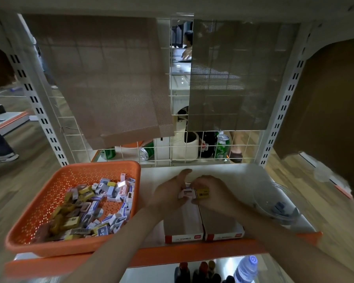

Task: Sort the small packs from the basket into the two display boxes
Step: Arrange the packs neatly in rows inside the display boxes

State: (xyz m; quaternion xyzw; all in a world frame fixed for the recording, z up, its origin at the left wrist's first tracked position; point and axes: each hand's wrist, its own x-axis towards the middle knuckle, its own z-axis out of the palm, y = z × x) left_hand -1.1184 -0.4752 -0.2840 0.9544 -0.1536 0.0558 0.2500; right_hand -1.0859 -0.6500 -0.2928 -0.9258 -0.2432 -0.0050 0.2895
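While the left grip (170, 193) pinches a seemingly white pack (186, 193) and the right grip (215, 194) a yellow pack (202, 194), each next needs its own slot among the display boxes (223, 224).

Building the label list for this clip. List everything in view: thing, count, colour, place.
basket: one, orange, left on shelf
small packs: many, white, blue, yellow, loose in basket
display boxes: two, white with red fronts, side by side at shelf front
white pack: one, white-pink, in left hand
yellow pack: one, yellow, in right hand
clear tub: one, transparent, right on shelf, dark pieces inside
cans: three, green, behind wire grid
water bottle: one, clear, blue label, below shelf
hands: two, bare, above the boxes, each gripping its pack
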